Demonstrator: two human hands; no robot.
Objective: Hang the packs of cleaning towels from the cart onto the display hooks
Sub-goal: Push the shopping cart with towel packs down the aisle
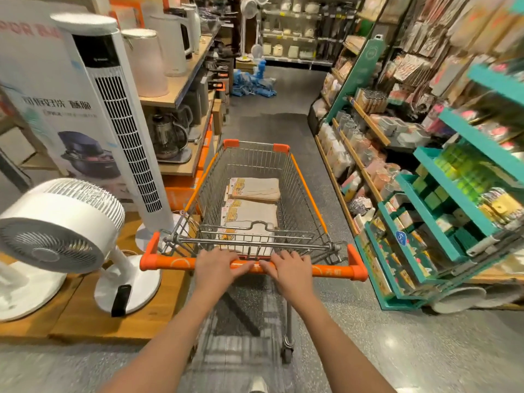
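A wire shopping cart with orange trim stands in the aisle in front of me. Beige packs of cleaning towels lie flat in stacks on its bottom. My left hand and my right hand both grip the orange cart handle, side by side near its middle. Hanging goods on display hooks fill the upper right wall, blurred.
White fans and a tower fan stand on a wooden platform at the left, close to the cart. Teal shelves of sponges and goods line the right. Blue items lie on the floor far down the aisle.
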